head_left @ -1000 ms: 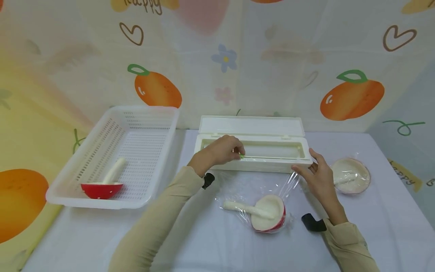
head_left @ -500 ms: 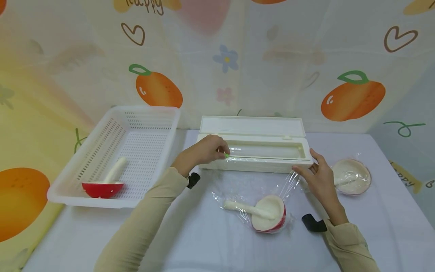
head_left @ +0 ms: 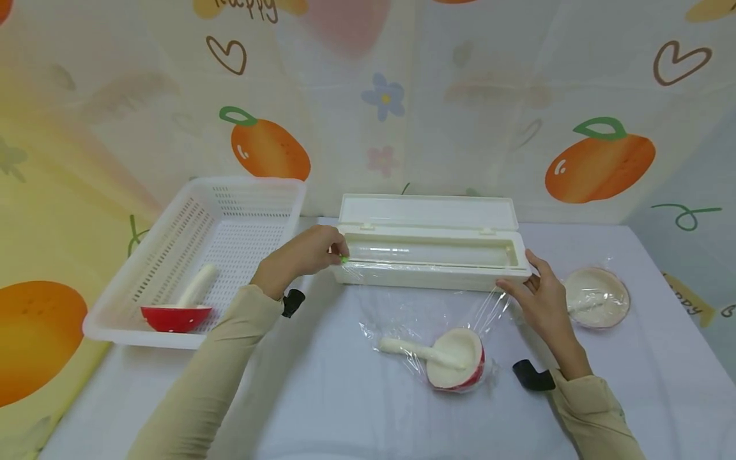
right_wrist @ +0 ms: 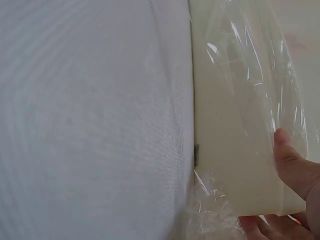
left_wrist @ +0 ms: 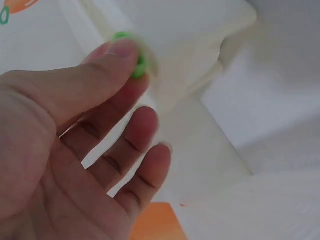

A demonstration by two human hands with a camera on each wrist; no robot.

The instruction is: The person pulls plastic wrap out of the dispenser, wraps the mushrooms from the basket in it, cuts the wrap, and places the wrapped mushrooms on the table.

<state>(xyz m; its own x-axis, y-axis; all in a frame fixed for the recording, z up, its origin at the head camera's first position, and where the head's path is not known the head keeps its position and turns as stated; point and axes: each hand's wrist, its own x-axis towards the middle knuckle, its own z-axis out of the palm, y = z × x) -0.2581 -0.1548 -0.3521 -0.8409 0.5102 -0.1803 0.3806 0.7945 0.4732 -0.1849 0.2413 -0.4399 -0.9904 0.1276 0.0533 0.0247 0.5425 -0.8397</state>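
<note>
At the left end of a white cling film dispenser [head_left: 425, 278], my left hand [head_left: 301, 255] pinches a small green slider [left_wrist: 140, 69] between thumb and index finger. The other fingers are spread and slightly bent. My right hand [head_left: 543, 303] grips the dispenser's right end, thumb on the front face over the film and fingers on the end side. The dispenser's lid [head_left: 428, 211] stands raised at the back, and the film roll [head_left: 397, 250] shows inside. Clear cling film [right_wrist: 250, 75] hangs over the front onto the table, around a red and white ladle [head_left: 454, 361].
To the left stands a white perforated basket [head_left: 241, 332] holding a red dotted ladle [head_left: 175, 318] with a white handle. A film-wrapped ladle [head_left: 597, 297] lies to the right of my right hand. A printed backdrop [head_left: 448, 128] hangs right behind the white table [head_left: 345, 409].
My left hand has slid leftward along the dispenser's front edge with the green slider, from near the middle to the left end. The right hand keeps its grip in place.
</note>
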